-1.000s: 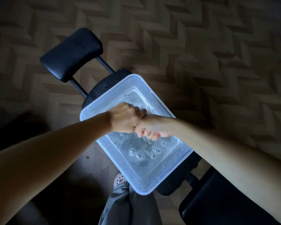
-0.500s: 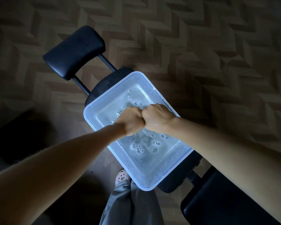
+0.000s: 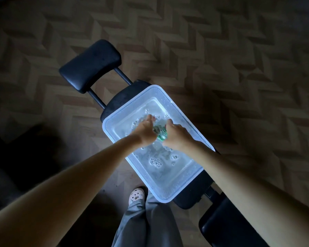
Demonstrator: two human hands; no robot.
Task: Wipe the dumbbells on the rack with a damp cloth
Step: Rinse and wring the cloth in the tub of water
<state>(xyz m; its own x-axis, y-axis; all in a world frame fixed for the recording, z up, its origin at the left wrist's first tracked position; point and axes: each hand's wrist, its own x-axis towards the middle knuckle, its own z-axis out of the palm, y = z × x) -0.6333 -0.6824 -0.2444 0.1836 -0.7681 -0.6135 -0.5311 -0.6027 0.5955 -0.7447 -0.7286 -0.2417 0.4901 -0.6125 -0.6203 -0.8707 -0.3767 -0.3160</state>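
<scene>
Cloth (image 3: 161,133) crumpled, green; tub (image 3: 125,105) translucent, rectangular.

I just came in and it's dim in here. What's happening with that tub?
A person stands over a clear plastic tub of sudsy water, which sits on a black padded bench. The left hand and right hand grip a green cloth between them over the tub, apparently wringing it. No dumbbells or rack are in view, so the wiping seems not yet begun.

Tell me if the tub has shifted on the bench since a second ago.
No. The tub sits on the bench as before, the same strip of black pad showing beyond its far corner.
</scene>
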